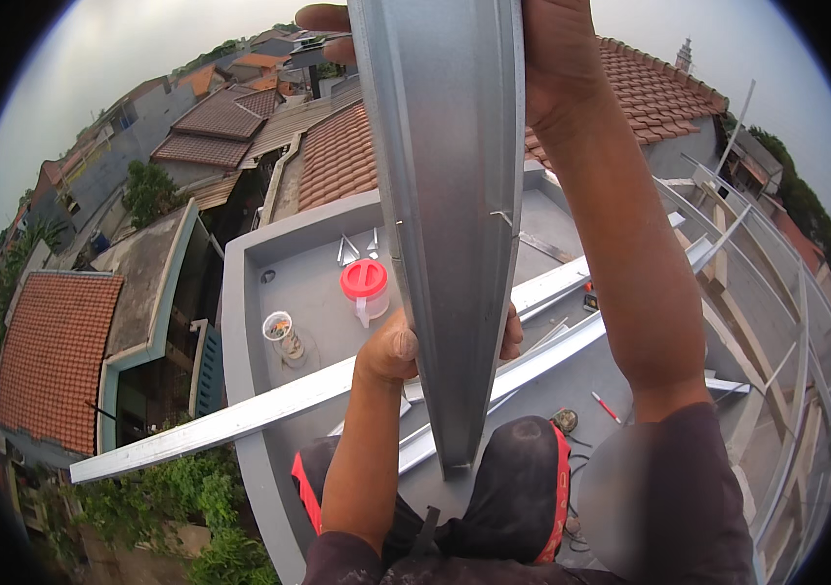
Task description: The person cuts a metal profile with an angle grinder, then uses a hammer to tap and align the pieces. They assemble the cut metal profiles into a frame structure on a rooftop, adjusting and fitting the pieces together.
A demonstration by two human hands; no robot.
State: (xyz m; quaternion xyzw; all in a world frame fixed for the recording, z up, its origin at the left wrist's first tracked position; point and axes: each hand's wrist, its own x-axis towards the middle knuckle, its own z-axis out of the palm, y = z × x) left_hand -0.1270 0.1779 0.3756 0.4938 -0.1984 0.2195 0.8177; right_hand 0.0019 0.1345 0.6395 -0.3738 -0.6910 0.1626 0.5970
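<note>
A long galvanized steel channel stands upright in front of me, its lower end down between my knees. Small nicks show on both of its edges about midway. My left hand grips it low down, thumb on the left edge and fingertips showing past the right edge. Higher up, my right hand reaches behind the channel and holds it, with fingers sticking out beyond its left edge. The palms and most of the fingers are hidden behind the metal.
More steel channels lie across the grey ledge, one jutting out left. On the grey floor are a pitcher with a red lid, a clear cup of small parts, a red marker and a cable. Metal framing stands right; rooftops spread beyond.
</note>
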